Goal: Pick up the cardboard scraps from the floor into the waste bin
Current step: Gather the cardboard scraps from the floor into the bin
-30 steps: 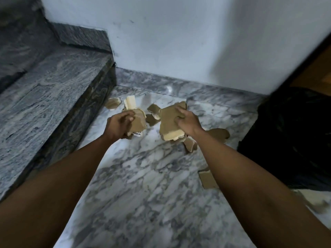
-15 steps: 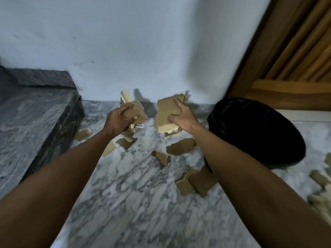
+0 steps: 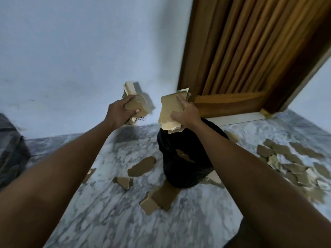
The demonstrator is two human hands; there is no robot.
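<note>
Clutching a crumpled wad of torn brown cardboard scraps (image 3: 136,106), the left hand (image 3: 120,112) squeezes this light, stiff stuff, while the right hand (image 3: 185,114) pinches a flat brown-and-cream cardboard stack (image 3: 170,111) edgewise, likely to slip, above the black plastic-lined waste bin (image 3: 186,158).

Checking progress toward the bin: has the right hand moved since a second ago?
Yes. The right hand, gripping cardboard scraps, has risen off the floor and now sits above the black waste bin.
</note>
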